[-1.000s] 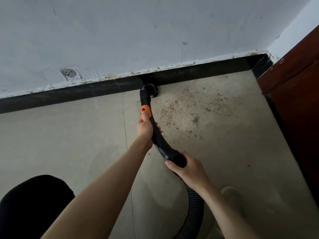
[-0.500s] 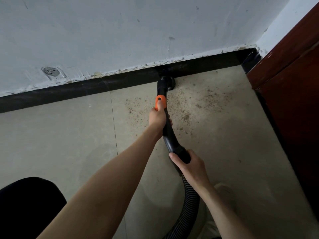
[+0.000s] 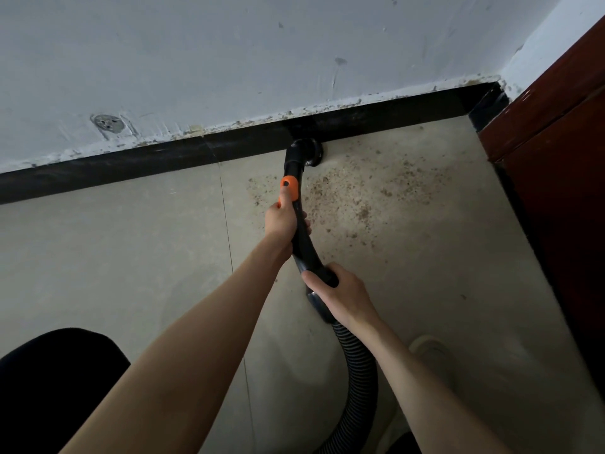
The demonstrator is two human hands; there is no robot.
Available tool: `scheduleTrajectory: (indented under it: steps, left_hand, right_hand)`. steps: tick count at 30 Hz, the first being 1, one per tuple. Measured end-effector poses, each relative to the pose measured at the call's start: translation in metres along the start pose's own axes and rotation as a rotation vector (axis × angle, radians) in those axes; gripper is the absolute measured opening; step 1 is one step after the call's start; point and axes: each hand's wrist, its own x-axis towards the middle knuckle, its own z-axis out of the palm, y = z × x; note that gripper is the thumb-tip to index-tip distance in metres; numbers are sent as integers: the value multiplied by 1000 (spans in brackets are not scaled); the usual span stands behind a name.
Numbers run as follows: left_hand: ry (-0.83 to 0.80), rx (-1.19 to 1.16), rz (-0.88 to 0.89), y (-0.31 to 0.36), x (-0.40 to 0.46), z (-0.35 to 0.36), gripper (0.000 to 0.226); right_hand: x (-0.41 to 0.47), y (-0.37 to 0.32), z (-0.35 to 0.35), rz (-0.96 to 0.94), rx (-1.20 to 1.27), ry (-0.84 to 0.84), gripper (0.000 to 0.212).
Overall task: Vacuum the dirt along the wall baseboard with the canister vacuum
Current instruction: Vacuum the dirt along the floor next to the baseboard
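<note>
A black vacuum wand with an orange slider (image 3: 288, 188) ends in a round nozzle (image 3: 307, 152) pressed against the black baseboard (image 3: 131, 165). My left hand (image 3: 283, 221) grips the wand just below the orange part. My right hand (image 3: 337, 294) grips the curved handle end where the ribbed hose (image 3: 357, 381) joins. Brown dirt specks (image 3: 353, 198) lie scattered on the beige floor to the right of the nozzle, reaching toward the corner.
A dark red wooden door or cabinet (image 3: 563, 178) stands at the right, meeting the baseboard at the corner. The white wall (image 3: 262, 60) has a round patched hole (image 3: 107, 123). My dark trouser knee (image 3: 49, 388) is at lower left, a pale shoe (image 3: 432, 352) at lower right.
The nozzle has slid right along the baseboard toward the corner, both hands moving with it. A cleaner strip shows beside the baseboard where it passed.
</note>
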Motion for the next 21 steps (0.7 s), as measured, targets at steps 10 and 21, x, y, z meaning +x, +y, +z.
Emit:
scheduleTrajectory:
  steps: [10,21]
  left_hand:
    - [206,-245,-5,-16,-12,-86,42]
    - [185,-173,4,-38,-31,-85,40]
  right_hand:
    - [-7,-35,35,-182,-385,-233,42]
    - [-14,-35,50,-145,-586,-282,55]
